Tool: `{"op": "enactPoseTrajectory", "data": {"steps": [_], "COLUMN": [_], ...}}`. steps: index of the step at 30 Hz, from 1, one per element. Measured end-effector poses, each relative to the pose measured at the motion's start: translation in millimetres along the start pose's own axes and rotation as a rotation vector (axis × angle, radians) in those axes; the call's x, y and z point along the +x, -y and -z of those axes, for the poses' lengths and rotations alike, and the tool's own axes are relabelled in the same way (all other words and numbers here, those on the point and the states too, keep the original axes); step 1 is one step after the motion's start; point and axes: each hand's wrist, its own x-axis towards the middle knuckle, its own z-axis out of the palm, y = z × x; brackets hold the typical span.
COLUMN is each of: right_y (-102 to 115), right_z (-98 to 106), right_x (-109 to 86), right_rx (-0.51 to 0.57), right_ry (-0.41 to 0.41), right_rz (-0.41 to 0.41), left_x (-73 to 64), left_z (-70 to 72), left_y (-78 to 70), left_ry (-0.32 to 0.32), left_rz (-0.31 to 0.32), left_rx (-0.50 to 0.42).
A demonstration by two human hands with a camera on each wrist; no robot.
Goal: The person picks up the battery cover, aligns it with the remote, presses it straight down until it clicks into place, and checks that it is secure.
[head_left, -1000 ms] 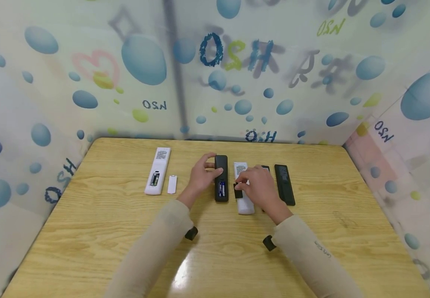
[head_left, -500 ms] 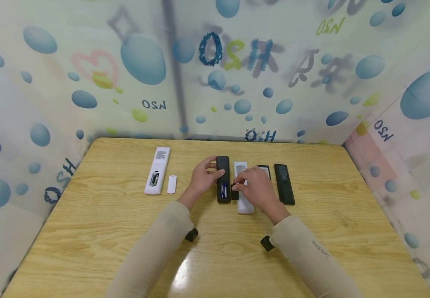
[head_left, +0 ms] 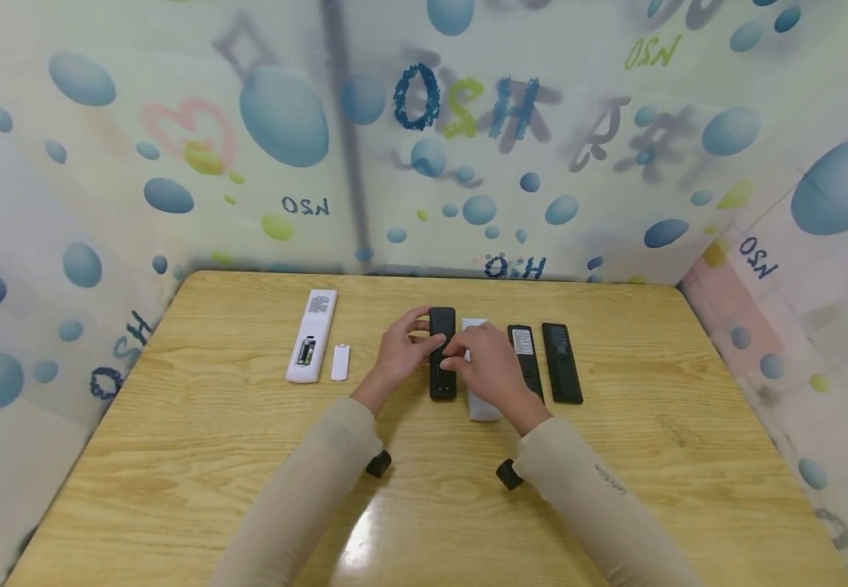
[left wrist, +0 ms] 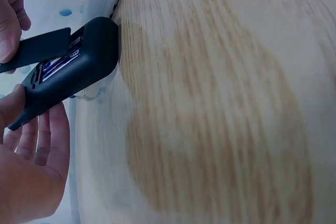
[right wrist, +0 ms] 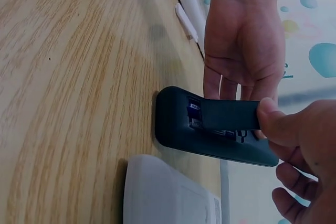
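My left hand grips a black remote control, its back facing up, with the thumb across it. Batteries in blue wrappers lie in its uncovered compartment, seen in the left wrist view. Between thumb and fingers, my right hand pinches a black battery cover. In both wrist views the cover slants over the compartment and partly hides the batteries. Whether its edge touches the remote, I cannot tell. Just right of it lies a white remote, partly hidden by my right hand.
At the left of the wooden table are another white remote with its battery compartment uncovered and a loose white cover. Two more black remotes lie at the right. A patterned wall stands behind the table.
My right hand has moved left with the black cover, from above the white remote to over the black remote's batteries. The black remote in my left hand has shifted slightly right.
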Motion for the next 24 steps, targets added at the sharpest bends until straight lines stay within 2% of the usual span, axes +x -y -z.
{"op": "enactPoseTrajectory", "data": {"steps": [8,14,18,24], "right_y": [4.4,5.0,5.1,4.6], "right_z": [-4.8,-12.1,-14.4,-16.6], "right_x": [0.7,-2.1,-5.4,-7.5], "right_rx": [-0.038,-0.150,-0.206,-0.212], "right_ry": [-0.006,0.011,-0.006,-0.013], "right_rz": [-0.016,0.014,0.030,0.036], "left_x": [1.5,1.3,0.9,0.7], "left_z": [0.0,-0.5,-0.7,-1.1], "left_y": [2.7,3.3,2.3,2.7], "left_ry": [-0.002,0.005,0.013,0.000], "left_rz": [-0.015,-0.026,-0.025,-0.018], "left_rx": [0.005,0.006,0.008,0.001]}}
